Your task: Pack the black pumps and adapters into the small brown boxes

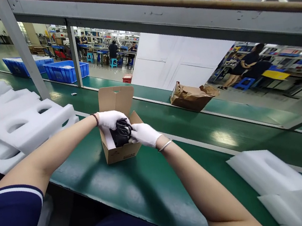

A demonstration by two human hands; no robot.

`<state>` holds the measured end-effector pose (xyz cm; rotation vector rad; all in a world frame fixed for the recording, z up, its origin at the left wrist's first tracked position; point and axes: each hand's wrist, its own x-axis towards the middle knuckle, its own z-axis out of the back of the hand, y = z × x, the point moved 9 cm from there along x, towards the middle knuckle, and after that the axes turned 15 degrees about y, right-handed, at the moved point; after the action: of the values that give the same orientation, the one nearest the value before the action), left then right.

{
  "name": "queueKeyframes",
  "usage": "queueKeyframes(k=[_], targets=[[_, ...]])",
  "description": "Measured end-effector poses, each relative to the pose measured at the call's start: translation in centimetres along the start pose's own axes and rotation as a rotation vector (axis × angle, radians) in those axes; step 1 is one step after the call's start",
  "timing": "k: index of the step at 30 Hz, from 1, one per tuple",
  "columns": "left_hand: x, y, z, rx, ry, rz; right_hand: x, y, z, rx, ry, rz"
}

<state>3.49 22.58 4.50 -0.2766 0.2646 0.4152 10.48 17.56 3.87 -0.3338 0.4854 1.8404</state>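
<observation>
An open cardboard box (114, 156) stands upright on the green work surface, its lid flap raised at the back. Inside it, white foam lines the left side beside a black object (117, 141) whose kind I cannot make out. My left hand (112, 119), in a white glove, closes on a coiled black cable (124, 128) at the box's mouth. From the right, my gloved right hand (146, 134) reaches over the box's edge, its fingers pinched at the same cable. Some of its fingertips are hidden in the box.
White foam pieces (31, 126) with cut-outs are piled at left; more foam (271, 170) lies at right. A crumpled brown paper-covered carton (191, 97) sits beyond the box. Blue bins (68, 72) stand at the back left. A metal frame post (21, 49) and overhead rail cross the view.
</observation>
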Motion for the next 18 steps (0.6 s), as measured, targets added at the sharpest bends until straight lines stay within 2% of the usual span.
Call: queueKeyframes(k=[2, 5, 8, 10, 12, 15, 18], targets=[[-0.2, -0.4, -0.5, 0.039, 0.024, 0.003, 1.5, 0.1, -1.2, 0.011, 0.064, 0.003], [0.2, -0.5, -1.4, 0.243, 0.118, 0.155, 2.8, -0.1, -2.3, 0.047, 0.172, 0.058], [1.3, -0.7, -1.6, 0.292, 0.157, 0.249, 2.8, -0.2, -2.7, 0.295, 0.301, 0.21], [2.3, -0.9, -1.7, 0.263, 0.155, 0.274, 2.7, -0.4, -2.6, 0.394, 0.316, 0.233], [3.3, -1.1, -2.0, 0.239, 0.148, 0.299, 3.1, -0.7, -2.4, 0.262, 0.269, 0.144], [3.8, -1.3, -2.8, 0.206, 0.15, 0.312, 4.1, 0.1, -2.2, -0.06, 0.224, 0.009], [2.5, -0.7, -3.1, 0.179, 0.179, 0.273, 4.9, 1.8, -2.0, -0.215, 0.227, 0.016]])
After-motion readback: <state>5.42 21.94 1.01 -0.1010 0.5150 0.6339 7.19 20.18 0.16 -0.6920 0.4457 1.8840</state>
